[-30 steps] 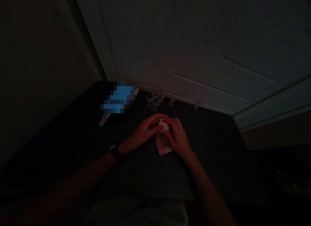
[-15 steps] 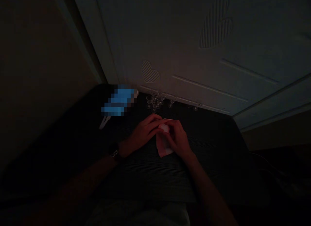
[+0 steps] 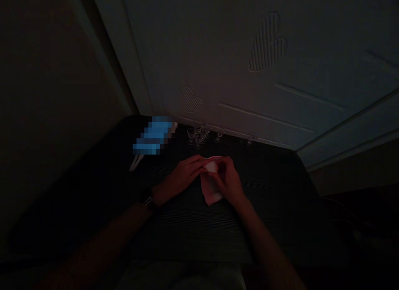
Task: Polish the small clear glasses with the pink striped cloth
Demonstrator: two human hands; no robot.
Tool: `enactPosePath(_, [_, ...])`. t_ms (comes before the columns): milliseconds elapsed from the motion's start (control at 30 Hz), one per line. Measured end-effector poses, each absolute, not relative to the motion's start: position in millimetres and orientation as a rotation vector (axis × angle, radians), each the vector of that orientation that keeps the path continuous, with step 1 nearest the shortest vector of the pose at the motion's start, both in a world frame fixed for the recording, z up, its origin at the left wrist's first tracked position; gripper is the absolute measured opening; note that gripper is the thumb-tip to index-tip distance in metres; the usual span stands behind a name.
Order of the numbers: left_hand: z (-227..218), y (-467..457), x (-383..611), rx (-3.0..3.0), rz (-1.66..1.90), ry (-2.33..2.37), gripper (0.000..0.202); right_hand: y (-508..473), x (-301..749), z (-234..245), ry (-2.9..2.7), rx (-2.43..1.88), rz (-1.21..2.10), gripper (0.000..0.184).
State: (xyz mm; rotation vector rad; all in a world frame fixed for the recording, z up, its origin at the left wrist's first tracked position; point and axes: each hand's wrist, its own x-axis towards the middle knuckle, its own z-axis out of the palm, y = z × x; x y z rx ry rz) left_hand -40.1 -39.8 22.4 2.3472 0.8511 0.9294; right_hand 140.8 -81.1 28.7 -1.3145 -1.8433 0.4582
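The scene is very dark. A small pink cloth lies on the dark ribbed table in the middle of the view. My left hand and my right hand meet at the cloth's far end, fingers curled and pinching a small pale thing wrapped in the cloth. I cannot tell what that pale thing is. A dark watch sits on my left wrist.
Several small clear stemmed glasses stand at the table's far edge against a pale panelled door. A blue blurred patch lies to their left, with a light slim object just below it.
Both hands stay at the cloth's far end and shift only slightly. The view has tilted a little, so everything sits lower in the picture.
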Motion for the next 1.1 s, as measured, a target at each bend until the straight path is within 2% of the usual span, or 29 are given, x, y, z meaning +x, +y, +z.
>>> enactPosePath(367, [22.8, -40.0, -39.6, 2.352, 0.973, 0.919, 0.027, -79.7, 143.6, 35.1, -2.097, -1.481, 0.208, 0.020])
enactPosePath(1100, [19.0, -42.9, -42.8, 2.560, 1.061, 0.930, 0.017, -74.2, 151.7, 24.3, -2.129, -1.354, 0.255, 0.018])
